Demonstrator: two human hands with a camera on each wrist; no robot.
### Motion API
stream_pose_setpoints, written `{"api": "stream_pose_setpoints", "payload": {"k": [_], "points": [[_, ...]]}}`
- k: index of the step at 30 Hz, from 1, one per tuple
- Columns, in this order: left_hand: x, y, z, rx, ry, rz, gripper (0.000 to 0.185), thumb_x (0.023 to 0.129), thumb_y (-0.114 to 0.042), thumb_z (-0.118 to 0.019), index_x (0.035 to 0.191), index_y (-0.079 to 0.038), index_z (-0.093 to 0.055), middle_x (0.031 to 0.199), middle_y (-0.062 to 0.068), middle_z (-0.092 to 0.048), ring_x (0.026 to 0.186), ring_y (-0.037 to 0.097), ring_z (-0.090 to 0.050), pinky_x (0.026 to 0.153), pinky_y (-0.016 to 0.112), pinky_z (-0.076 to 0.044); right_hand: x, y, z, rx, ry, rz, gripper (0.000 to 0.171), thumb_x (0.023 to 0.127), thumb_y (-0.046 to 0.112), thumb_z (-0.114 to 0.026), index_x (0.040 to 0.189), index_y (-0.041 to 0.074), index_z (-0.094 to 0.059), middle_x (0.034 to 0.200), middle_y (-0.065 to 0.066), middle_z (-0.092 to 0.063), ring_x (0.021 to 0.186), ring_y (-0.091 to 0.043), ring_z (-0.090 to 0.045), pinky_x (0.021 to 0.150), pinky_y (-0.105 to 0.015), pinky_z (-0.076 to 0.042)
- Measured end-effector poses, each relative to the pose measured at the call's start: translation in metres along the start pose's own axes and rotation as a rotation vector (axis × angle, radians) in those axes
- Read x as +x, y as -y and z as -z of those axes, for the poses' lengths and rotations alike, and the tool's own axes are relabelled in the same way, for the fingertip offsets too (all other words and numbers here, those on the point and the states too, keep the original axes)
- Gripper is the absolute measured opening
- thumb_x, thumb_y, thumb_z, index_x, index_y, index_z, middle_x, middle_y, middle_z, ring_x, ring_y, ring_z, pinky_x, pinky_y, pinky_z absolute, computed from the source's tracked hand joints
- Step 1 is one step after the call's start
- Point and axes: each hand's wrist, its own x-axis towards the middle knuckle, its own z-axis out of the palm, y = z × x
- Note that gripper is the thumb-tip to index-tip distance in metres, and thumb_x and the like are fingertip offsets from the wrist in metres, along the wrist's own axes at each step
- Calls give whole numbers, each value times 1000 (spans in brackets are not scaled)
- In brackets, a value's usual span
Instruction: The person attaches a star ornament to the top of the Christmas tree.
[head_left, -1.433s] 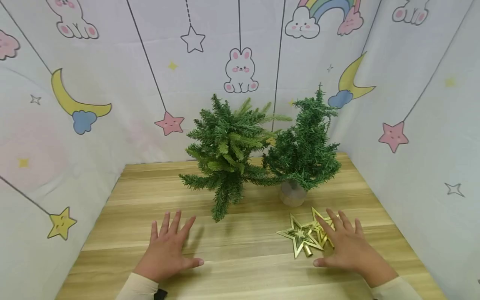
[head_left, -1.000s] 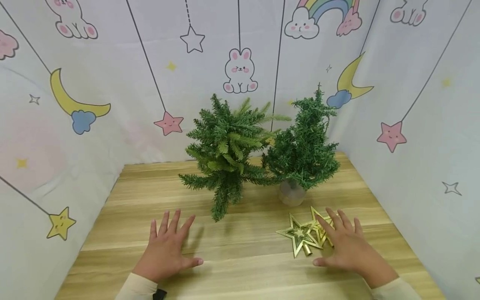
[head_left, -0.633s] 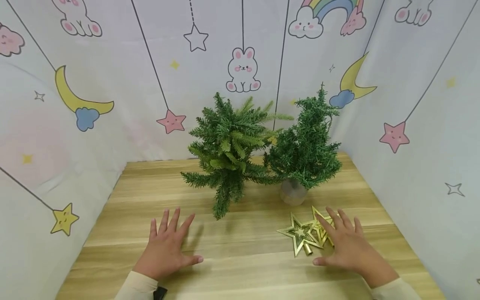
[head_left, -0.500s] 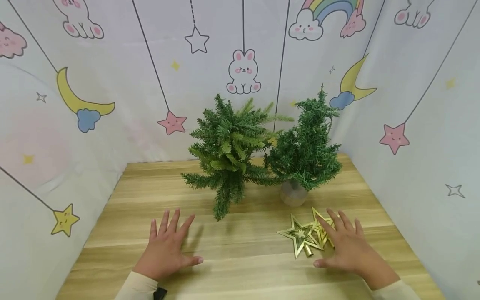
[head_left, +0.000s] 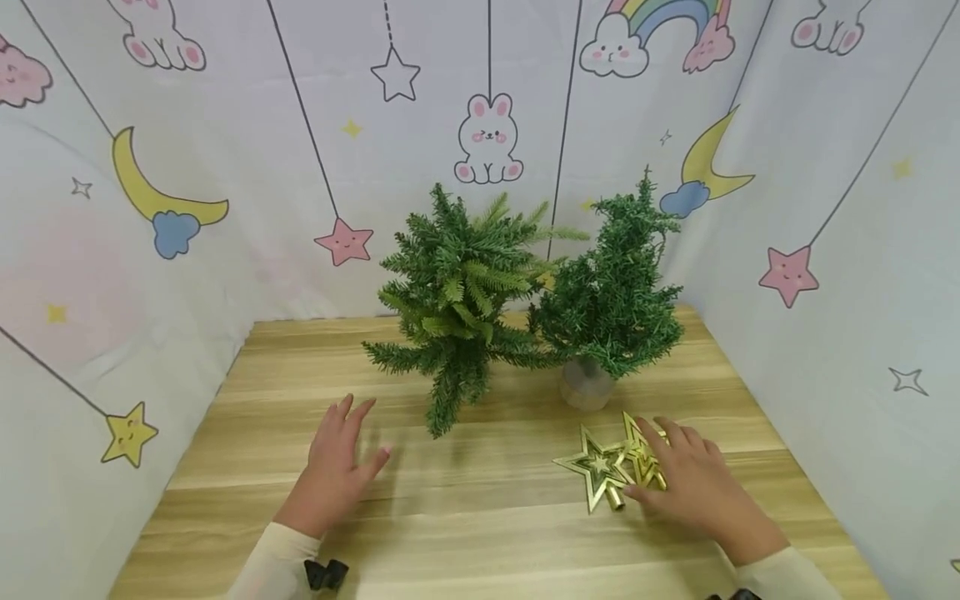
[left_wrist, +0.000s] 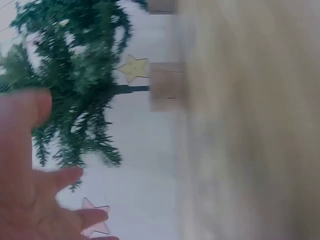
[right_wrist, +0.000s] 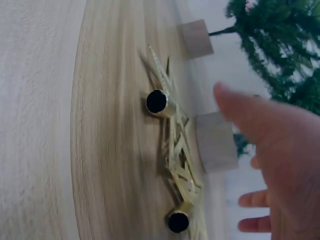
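Two gold star toppers lie overlapping on the wooden table [head_left: 480, 533]. The front star [head_left: 600, 471] is in plain sight, and the other star [head_left: 639, 450] is partly under my right hand [head_left: 686, 479]. That hand lies over the stars with straight fingers. In the right wrist view the thumb [right_wrist: 245, 112] hovers beside the stars [right_wrist: 177, 150], whose tube sockets [right_wrist: 160, 102] face the camera. My left hand [head_left: 337, 467] is lifted off the table, fingers straight, close to the low branches of the left small green tree [head_left: 461, 292]. The right tree [head_left: 611, 292] stands in a pale round base [head_left: 585, 387].
Cartoon-printed cloth walls [head_left: 150, 250] close in the table at the back and on both sides. Both trees stand at the back middle. The left wrist view is blurred, showing the tree [left_wrist: 75, 75] and a wooden base [left_wrist: 165, 85].
My left hand has lifted off the table and tilted toward the left tree. My right hand has slid left, further over the gold stars, with the thumb drawn in.
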Motion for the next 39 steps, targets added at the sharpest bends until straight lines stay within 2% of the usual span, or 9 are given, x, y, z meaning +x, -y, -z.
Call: {"api": "stream_pose_setpoints", "payload": {"k": [4,8,17,24,26,29,31,33,39], "points": [[25,-10,32,-152,-117,35,58,99,-53,-47,142,-15,-48,133,11,-55,117,31,-54,88,53,-47,9,4,-6,46,7,-20,94,77,67,-70,148,11,-44,123,-17,-56,113,-39,-51,94,-61,-39],[52,-29,73,-188,-250,19,41,101,-48,-46,120,-17,-66,94,-1,-67,76,16,-58,62,34,-47,18,6,-13,69,15,-18,93,72,66,-75,141,8,-52,107,-8,-56,97,-28,-52,82,-49,-43],[120,-94,140,-291,-430,-156,29,99,-39,-54,109,-17,-71,95,-1,-67,85,10,-56,70,27,-43,32,0,-24,51,105,-48,85,68,76,-68,130,17,-62,107,-6,-56,97,-28,-52,83,-53,-40],[160,-135,152,-363,-297,-183,35,97,-44,-55,124,-25,-65,110,-2,-66,97,11,-58,80,37,-44,37,4,-26,72,141,-45,77,68,76,-69,120,21,-65,109,-4,-57,101,-29,-52,89,-59,-37],[170,-142,151,-356,-252,-168,40,96,-47,-55,132,-29,-60,120,-4,-64,108,11,-57,104,48,-33,40,4,-28,78,160,-56,71,66,76,-70,114,24,-66,106,-1,-56,98,-26,-51,88,-55,-37],[181,-151,150,-338,-179,-131,49,95,-51,-55,142,-36,-50,133,-7,-59,120,12,-53,110,54,-28,43,5,-29,81,193,-74,64,64,78,-69,103,28,-64,101,3,-53,92,-21,-46,82,-48,-34],[187,-155,150,-327,-135,-114,54,94,-52,-56,145,-37,-45,136,-9,-56,125,12,-51,112,52,-28,44,7,-29,84,209,-80,60,62,78,-71,96,29,-62,98,5,-50,89,-20,-43,78,-44,-31],[192,-158,150,-326,-93,-102,56,94,-52,-56,147,-37,-42,139,-8,-54,126,13,-50,97,43,-47,45,8,-28,89,209,-81,57,62,76,-73,90,28,-59,97,5,-49,87,-20,-41,76,-42,-29],[202,-164,149,-361,-5,-70,63,94,-50,-59,151,-32,-38,145,-4,-50,131,16,-47,100,41,-45,44,9,-25,91,211,-92,53,61,67,-80,84,27,-54,90,7,-46,84,-19,-39,73,-40,-26]]}}
